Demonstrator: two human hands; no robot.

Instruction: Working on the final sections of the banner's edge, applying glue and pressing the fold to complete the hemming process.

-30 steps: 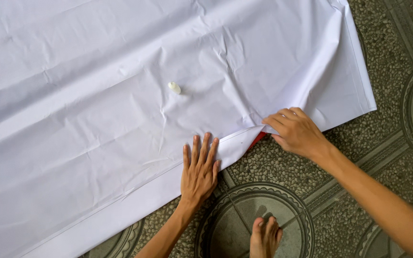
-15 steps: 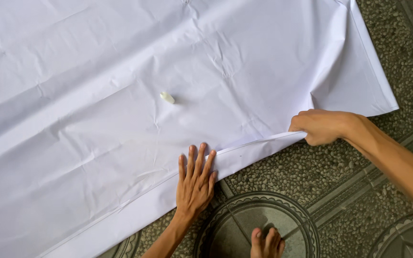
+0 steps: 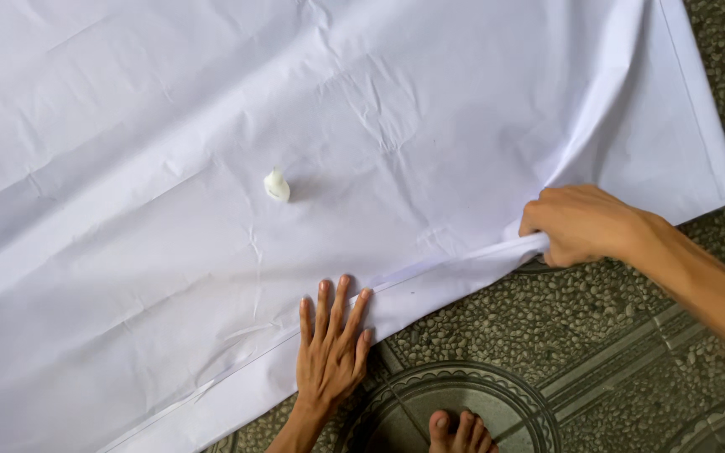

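Left hand (image 3: 331, 348): released grip, flat, fingers spread on the folded hem of the large white cloth sheet (image 3: 211, 168).
Right hand (image 3: 585, 222): clenched around the sheet's bunched edge.
Sheet: spread across the patterned pebble floor (image 3: 497, 323).
Small white chalk piece (image 3: 276, 185): lying mid-sheet.

Looks like a home floor, maybe a porch or yard. Underfoot, pebble-wash flooring (image 3: 497, 327) with smooth grey bands and a round inlaid medallion (image 3: 430, 394), the kind of patterned ground laid around a house. Bare toes (image 3: 461, 432) planted right on it, no shoes. A big white cloth (image 3: 211, 277) spread flat straight on the ground, no table or bench under it. A small white lump of chalk or wax (image 3: 276, 185) resting on the sheet. Daylight, soft and even, across everything.
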